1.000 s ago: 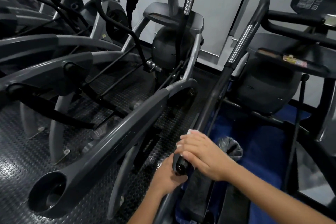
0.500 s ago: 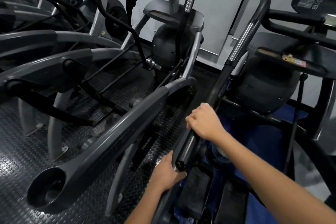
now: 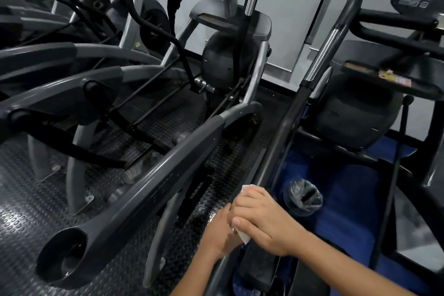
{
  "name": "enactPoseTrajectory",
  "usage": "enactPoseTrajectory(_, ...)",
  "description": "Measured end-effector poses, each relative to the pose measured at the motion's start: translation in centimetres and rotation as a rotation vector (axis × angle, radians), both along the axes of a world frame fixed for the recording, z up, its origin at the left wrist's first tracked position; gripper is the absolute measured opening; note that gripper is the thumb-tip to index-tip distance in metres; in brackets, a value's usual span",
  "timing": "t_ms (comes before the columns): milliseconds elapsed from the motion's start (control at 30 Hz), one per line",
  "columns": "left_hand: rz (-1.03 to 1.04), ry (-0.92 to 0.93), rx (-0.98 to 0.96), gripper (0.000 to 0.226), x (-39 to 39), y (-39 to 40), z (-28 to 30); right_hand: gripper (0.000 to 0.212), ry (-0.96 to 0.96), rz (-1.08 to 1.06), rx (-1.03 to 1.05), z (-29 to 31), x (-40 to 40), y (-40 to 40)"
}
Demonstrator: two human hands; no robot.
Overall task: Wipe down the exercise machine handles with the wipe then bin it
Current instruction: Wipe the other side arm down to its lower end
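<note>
The studded black rubber floor (image 3: 28, 218) carries a grey tubular machine frame (image 3: 153, 180). The left hand (image 3: 219, 230) curls around the lower end of the smooth black cylindrical handle (image 3: 283, 125). The thin white wipe (image 3: 242, 235) is wrapped on that handle, its edges showing above and below the right hand (image 3: 262, 220), which clamps it with curled fingers. A plastic-lined bin (image 3: 303, 197) stands just right.

My right hand (image 3: 260, 221) lies over my left hand (image 3: 219, 232), fingers curled; both bare forearms reach up from the lower edge, wrists close together.
</note>
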State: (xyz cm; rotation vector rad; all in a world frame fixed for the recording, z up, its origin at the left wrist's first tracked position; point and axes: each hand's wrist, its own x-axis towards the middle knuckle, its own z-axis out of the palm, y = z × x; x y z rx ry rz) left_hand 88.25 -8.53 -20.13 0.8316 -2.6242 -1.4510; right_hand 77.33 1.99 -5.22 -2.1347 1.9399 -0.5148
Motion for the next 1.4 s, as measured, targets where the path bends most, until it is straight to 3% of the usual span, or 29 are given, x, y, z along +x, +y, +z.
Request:
enactPoseTrajectory(200, 0.12, -0.08, 0.161, 0.102, 0.5, -0.1, -0.2, 0.041, 0.057, -0.077, -0.109, -0.2, -9.2, -3.7)
enactPoseTrajectory(300, 0.121, -0.091, 0.159, 0.108, 0.6, -0.1, 0.1, 0.046, 0.145, -0.203, -0.128, -0.7, -14.5, -5.9)
enactPoseTrajectory(400, 0.112, -0.112, 0.165, 0.103, 0.6, 0.0, 0.5, 0.052, 0.057, -0.552, -0.101, -1.5, -16.9, -7.6)
enactPoseTrajectory(533, 0.126, -0.125, 0.174, 0.109, 0.5, 0.1, 0.4, 0.054, -0.347, -0.908, -0.181, -1.4, -14.3, -8.6)
enactPoseTrajectory(633, 0.125, -0.142, 0.183, 0.104, 0.4, 0.1, 0.5, 0.076, -0.867, -1.161, -0.226, -0.6, -11.4, -8.8)
enactPoseTrajectory(700, 0.112, -0.145, 0.178, 0.09, 0.3, 0.1, 0.8, 0.085, -1.088, -1.261, -0.188, -0.5, -9.8, -8.6)
enactPoseTrajectory(800, 0.123, -0.153, 0.167, 0.079, 0.0, 0.2, 1.0, 0.087, -1.211, -1.271, -0.154, -0.8, -6.5, -7.7)
enactPoseTrajectory(933, 0.155, -0.129, 0.184, 0.102, 0.0, 0.5, 1.0, 0.07, -1.215, -1.25, -0.14, -1.4, -1.4, -5.9)
enactPoseTrajectory(1067, 0.11, -0.071, 0.14, 0.074, 0.2, 0.5, 1.2, 0.076, -1.262, -1.177, -0.059, -2.1, 2.6, -4.0)
enactPoseTrajectory(1200, 0.078, 0.01, 0.128, 0.067, 0.8, 0.8, 1.6, 0.077, -1.274, -1.187, -0.002, -2.2, 5.1, -3.0)
enactPoseTrajectory(1400, 0.059, 0.003, 0.145, 0.082, 2.6, 1.0, 0.2, 0.071, -1.241, -1.168, 0.066, -0.8, 7.5, -2.0)
